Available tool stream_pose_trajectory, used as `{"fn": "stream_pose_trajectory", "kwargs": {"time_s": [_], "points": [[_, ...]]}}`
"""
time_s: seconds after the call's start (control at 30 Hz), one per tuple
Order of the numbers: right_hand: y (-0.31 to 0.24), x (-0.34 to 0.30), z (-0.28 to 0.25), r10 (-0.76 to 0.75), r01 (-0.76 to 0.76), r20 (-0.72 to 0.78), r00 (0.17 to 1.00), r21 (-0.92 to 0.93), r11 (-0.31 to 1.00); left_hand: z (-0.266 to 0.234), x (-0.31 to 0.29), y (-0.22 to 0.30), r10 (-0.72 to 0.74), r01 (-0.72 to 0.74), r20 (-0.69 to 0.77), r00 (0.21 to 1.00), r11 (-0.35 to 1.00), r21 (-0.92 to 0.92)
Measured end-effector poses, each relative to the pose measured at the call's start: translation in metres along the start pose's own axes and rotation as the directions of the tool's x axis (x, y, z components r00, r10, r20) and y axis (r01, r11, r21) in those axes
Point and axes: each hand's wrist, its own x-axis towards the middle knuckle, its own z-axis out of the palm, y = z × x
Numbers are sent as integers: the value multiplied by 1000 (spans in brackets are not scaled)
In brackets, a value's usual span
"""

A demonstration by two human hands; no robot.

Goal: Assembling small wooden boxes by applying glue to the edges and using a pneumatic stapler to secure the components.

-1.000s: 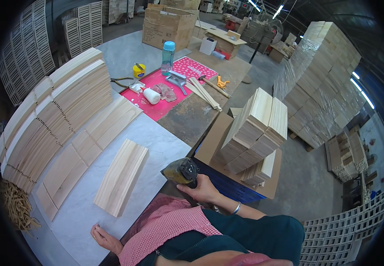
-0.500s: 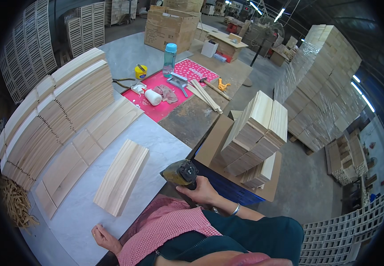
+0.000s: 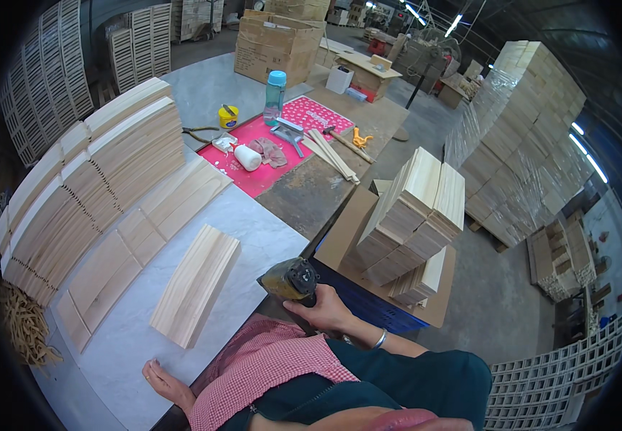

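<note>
1. The nail gun point(image 3: 291, 279), a dark tool with a worn yellowish body, sits at the near edge of the tabletop point(image 3: 253, 223), at about 6 o'clock in the view, gripped by the right hand point(image 3: 325, 310).
2. The right hand's fingers are wrapped tightly around the tool's handle; a bracelet shows at the wrist.
3. The left hand point(image 3: 168, 382) rests flat on the tabletop at about 7 o'clock, fingers pressed together and holding nothing.
4. Between the two hands, toward 9 o'clock from the tool, lies a panel of pale wood slats point(image 3: 196, 284), its boards side by side. I judge it the piece in hand; whether it is nailed cannot be told.
5. Further toward 9 and 10 o'clock, stacks of slats point(image 3: 102, 165) stand on edge, and more flat panels lie beside them, so a good share of the work looks done.
6. At 3 o'clock from the tool, a pile of short boards point(image 3: 415, 215) rests on cardboard over a blue crate, apparently stock left to use.
7. At 12 o'clock, a red mat point(image 3: 268, 154) carries a blue bottle point(image 3: 275, 97), a yellow pot and small tools.
</note>
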Motion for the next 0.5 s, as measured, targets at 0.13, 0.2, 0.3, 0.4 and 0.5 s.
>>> {"fn": "stream_pose_trajectory", "kwargs": {"time_s": [0.13,0.2,0.3,0.4,0.5], "points": [[0,-1,1,-9,10,-8,1000,15,1000,1,0,-1,15,-16,-32,999,1000,-25],[1,-2,2,-15,16,-16,1000,28,999,1,0,-1,17,-20,-52,998,998,-52],[4,-2,2,-12,12,-19,1000,22,1000,-1,1,6,26,-27,-31,999,999,-36],[6,-2,2,-9,9,-22,1000,16,1000,-3,2,7,33,-34,-9,999,999,-20],[6,-3,2,-16,17,-28,999,10,1000,-5,0,-14,31,-31,65,997,999,-10]]}}
